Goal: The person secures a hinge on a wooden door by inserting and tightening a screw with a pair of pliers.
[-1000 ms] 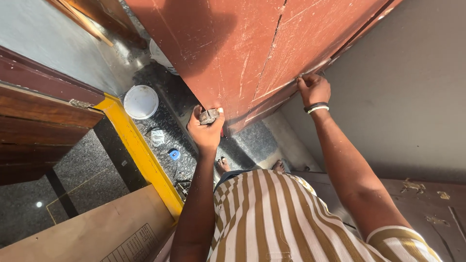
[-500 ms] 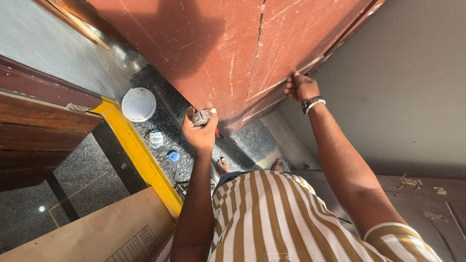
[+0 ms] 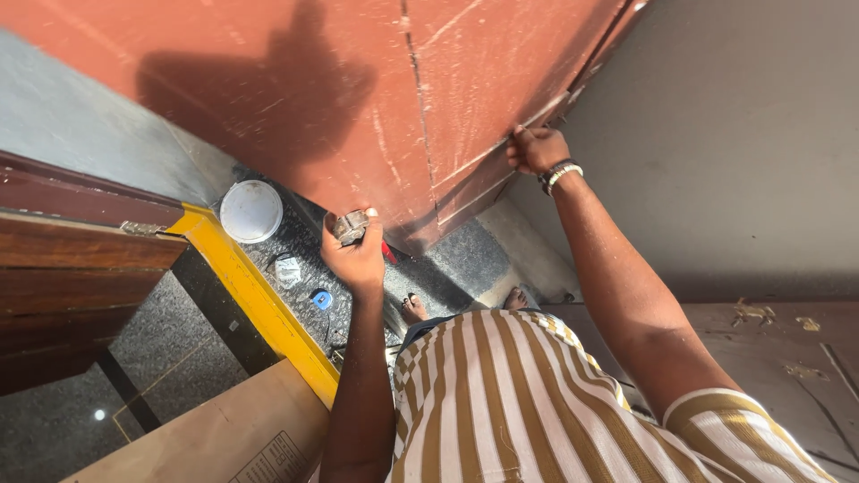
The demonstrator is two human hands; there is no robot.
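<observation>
A reddish-brown metal door [image 3: 358,98] fills the top of the head view, scratched, with a vertical seam. My left hand [image 3: 354,253] is closed around a small grey metal tool [image 3: 350,225], held against the door's lower part. My right hand [image 3: 535,148], with a beaded band at the wrist, grips the door's edge where it meets the grey wall [image 3: 743,134]. My striped brown and white shirt [image 3: 519,402] covers the lower middle. My bare feet [image 3: 413,309] show on the dark speckled floor below.
A white round lid or bucket [image 3: 250,211] sits on the speckled floor beside a yellow threshold strip [image 3: 259,304]. Small items, one blue [image 3: 320,299], lie nearby. A wooden door frame [image 3: 80,259] is at left, a cardboard sheet [image 3: 206,438] at the bottom.
The view has shifted so both hands sit lower and further right in frame. My left hand still holds the tool at the door; my right hand keeps its grip on the door edge.
</observation>
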